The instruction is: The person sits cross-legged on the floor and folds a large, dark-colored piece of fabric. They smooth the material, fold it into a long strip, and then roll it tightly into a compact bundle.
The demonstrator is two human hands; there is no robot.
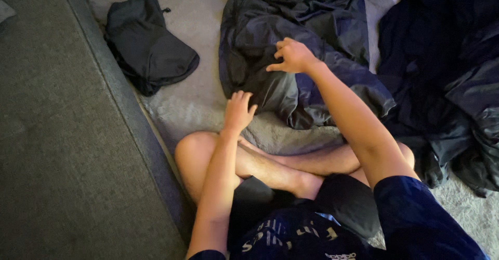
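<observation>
I sit cross-legged on a grey carpet (pixel 192 99). A dark navy garment (pixel 291 36) lies spread and crumpled in front of my legs. My right hand (pixel 292 56) rests on top of it with curled fingers pinching the fabric. My left hand (pixel 238 110) lies at the garment's near left edge, fingers spread and touching the cloth. Both forearms reach forward over my knees.
A small dark folded garment (pixel 148 44) lies on the carpet at the upper left. A pile of dark clothes (pixel 447 78) fills the right side. A grey sofa or cushion (pixel 62 135) runs along the left.
</observation>
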